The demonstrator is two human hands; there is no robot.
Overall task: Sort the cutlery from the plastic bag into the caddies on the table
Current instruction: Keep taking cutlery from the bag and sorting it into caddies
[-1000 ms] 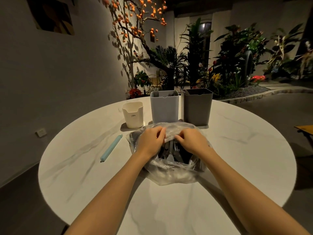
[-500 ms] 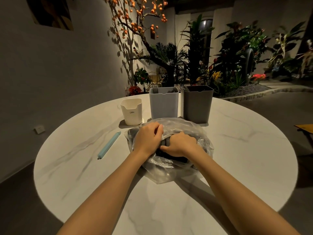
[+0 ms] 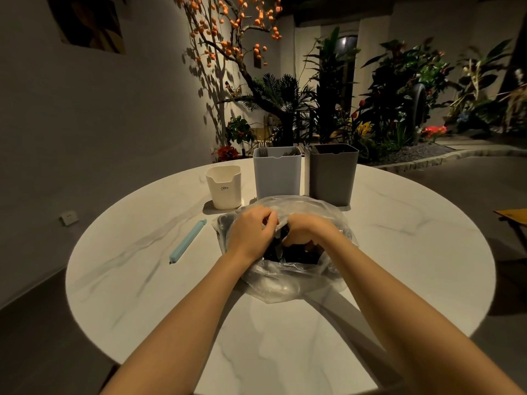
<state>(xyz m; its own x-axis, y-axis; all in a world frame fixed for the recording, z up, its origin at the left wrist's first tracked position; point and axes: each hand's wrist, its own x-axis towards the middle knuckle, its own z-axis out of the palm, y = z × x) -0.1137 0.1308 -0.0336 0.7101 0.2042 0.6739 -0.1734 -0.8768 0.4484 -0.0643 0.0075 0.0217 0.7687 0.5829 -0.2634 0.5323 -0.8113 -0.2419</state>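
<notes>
Now left fingers (image 3: 263, 223) pinch the plastic bag (image 3: 328, 215); right fingers (image 3: 296, 238) curl inside among cutlery (image 3: 288, 253).

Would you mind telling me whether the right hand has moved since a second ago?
Yes. The right hand has gone down into the bag, while the bag stays before the grey caddy.

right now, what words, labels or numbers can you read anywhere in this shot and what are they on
"CRBW": dark letters on the front of the small cream caddy; the print is small, so the third letter could be an 8.
A fainter line sits under that word, too small to read.
No text shows on the light grey caddy, the dark grey caddy, the blue clip or the plastic bag.
</notes>
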